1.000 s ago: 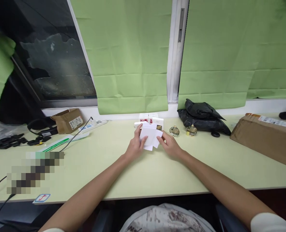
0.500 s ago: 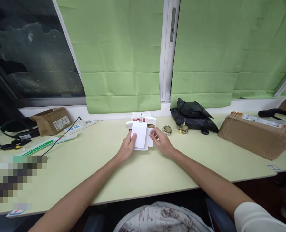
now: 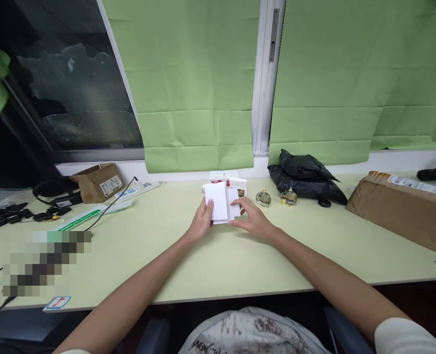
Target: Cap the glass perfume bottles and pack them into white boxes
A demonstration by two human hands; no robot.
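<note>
My left hand and my right hand both hold a folded white paper box just above the pale green table. The left thumb lies on its front panel; the right fingers grip its right side. Behind it stand small white boxes with red and gold prints, by the window sill. Two small round glass bottles with gold caps sit to the right of my right hand.
A black plastic bag lies behind the bottles. A brown parcel rests at the right, a torn cardboard box and a white power strip at the left, with black cables.
The white box's panels have been folded closer together into a neater upright shape between my hands. The view swung right and then back left.
</note>
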